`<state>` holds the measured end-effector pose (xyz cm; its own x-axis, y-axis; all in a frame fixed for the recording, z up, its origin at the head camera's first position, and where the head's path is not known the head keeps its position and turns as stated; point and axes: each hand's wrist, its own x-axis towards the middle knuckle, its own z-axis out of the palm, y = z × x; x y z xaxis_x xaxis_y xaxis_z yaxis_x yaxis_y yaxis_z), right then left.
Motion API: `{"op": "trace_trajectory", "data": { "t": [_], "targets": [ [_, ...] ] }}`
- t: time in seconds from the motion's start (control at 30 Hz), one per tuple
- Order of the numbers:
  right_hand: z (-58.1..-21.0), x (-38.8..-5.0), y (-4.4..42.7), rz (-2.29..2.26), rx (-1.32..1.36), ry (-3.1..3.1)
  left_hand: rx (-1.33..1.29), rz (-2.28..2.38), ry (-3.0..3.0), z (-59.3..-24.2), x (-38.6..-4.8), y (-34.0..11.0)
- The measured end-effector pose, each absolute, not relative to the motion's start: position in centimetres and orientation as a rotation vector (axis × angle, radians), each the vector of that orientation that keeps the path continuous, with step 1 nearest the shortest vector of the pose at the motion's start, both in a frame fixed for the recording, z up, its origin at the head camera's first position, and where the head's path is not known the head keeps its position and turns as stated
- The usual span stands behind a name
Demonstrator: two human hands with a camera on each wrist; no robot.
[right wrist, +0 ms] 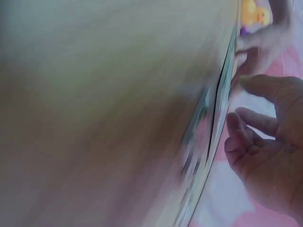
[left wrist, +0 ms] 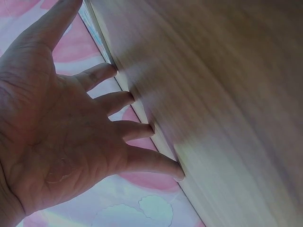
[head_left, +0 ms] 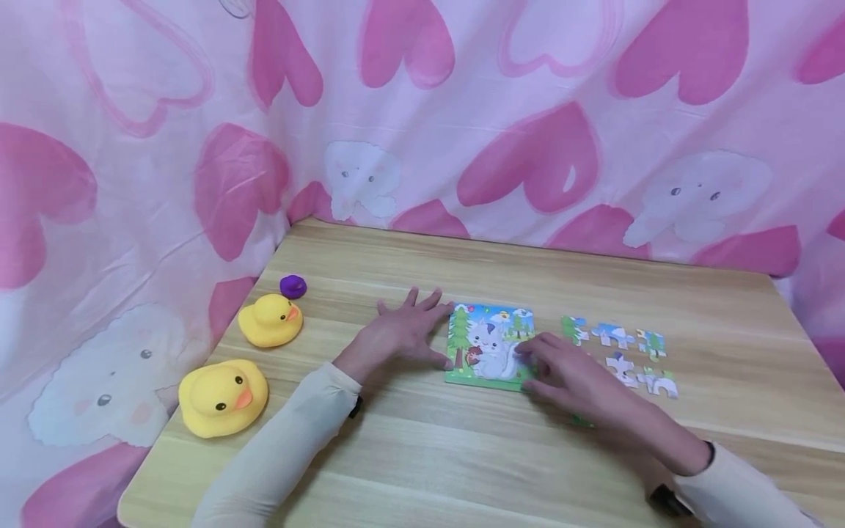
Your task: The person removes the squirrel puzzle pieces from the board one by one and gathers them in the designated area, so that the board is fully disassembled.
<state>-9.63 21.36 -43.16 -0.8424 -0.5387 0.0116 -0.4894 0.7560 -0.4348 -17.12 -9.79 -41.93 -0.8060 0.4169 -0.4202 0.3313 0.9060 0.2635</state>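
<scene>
A square picture puzzle (head_left: 488, 341) with a white squirrel, trees and a green border lies flat on the table. My left hand (head_left: 403, 330) is spread at its left side, with thumb and index finger by the puzzle's left edge. In the left wrist view the fingertips (left wrist: 166, 164) of that hand rest on the tabletop. My right hand (head_left: 581, 378) is over the puzzle's right edge, fingers bent and thumb apart at the lower right corner. In the right wrist view nothing shows between thumb and fingers. The hand hides part of the puzzle's right side.
Loose jigsaw pieces (head_left: 622, 370) lie in rows right of the puzzle, some partly covered by my right hand. At the table's left side stand a large yellow duck (head_left: 223, 398), a smaller yellow duck (head_left: 269, 321) and a small purple duck (head_left: 293, 286). A pink heart-patterned curtain (head_left: 422, 132) hangs behind.
</scene>
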Motion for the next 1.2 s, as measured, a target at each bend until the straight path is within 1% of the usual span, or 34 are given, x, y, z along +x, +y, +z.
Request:
{"op": "trace_trajectory", "data": {
  "t": [0.2,0.33,0.53,0.77,1.2],
  "targets": [
    [-43.5,-9.9,17.6,-0.626,-0.811,2.832,0.548,0.24,2.596,-42.1,-17.1,-9.9],
    [-43.7,-10.0,16.5,-0.592,-0.749,2.849,0.537,0.235,2.595,-42.0,-17.2,-9.8],
    [-43.8,-10.2,16.6,-0.701,-0.658,2.81,0.545,0.249,2.59,-41.8,-17.2,-9.7],
    [-44.1,-10.5,16.9,-0.83,-0.659,2.73,0.52,0.241,2.582,-41.9,-17.2,-9.7],
    [-44.2,-10.8,17.0,-0.759,-0.675,2.726,0.531,0.238,2.587,-42.2,-17.3,-9.8]
  ]
}}
